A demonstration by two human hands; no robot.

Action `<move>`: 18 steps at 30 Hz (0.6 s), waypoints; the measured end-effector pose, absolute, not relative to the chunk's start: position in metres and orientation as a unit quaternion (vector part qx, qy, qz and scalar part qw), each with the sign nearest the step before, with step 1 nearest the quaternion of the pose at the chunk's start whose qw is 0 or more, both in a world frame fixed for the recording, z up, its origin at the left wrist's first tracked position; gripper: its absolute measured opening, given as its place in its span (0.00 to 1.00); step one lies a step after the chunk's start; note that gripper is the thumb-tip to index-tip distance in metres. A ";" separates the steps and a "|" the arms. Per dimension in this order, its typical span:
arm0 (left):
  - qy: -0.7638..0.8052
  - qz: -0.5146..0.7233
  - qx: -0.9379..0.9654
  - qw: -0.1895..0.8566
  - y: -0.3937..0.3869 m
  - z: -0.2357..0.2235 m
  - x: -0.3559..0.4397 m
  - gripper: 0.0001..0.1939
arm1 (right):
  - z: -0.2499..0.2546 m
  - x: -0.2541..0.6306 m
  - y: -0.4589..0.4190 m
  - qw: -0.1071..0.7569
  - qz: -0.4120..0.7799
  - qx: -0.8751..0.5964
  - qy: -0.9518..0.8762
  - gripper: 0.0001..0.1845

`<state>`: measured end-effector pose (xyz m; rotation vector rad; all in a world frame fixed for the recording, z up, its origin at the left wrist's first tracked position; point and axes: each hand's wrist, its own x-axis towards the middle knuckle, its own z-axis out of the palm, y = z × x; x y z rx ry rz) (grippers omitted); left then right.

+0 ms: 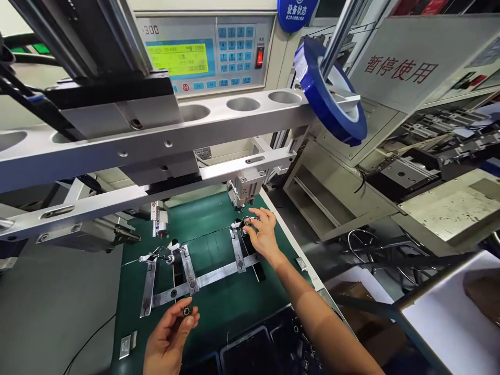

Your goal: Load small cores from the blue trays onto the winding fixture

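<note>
In the head view, my left hand (170, 333) is closed at the near edge of the green work surface, pinching a small dark round part (187, 311) with a pale ring on its face. My right hand (263, 230) reaches to the right end of a metal fixture (219, 273), its thumb and fingers curled around a small dark metal part (247, 222). Fingers partly cover that part, so its kind does not show. At the fixture's left end, a similar small metal piece (170, 258) sits between two upright bars. A thin wire runs across between the fixture's ends.
Above the fixture hang a numbered metal head (245, 188) and a smaller head (159, 219), under a long aluminium beam (234, 125). A blue tape roll (330, 91) hangs at the right. Black trays (250, 351) and several small parts (307, 338) lie at the front. Behind is a control panel (203, 54).
</note>
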<state>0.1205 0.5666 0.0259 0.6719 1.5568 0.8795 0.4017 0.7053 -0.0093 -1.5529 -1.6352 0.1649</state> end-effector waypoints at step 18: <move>0.680 0.400 0.271 0.551 0.560 0.036 0.125 0.30 | -0.014 0.406 0.703 0.369 0.052 -0.639 -0.673 0.07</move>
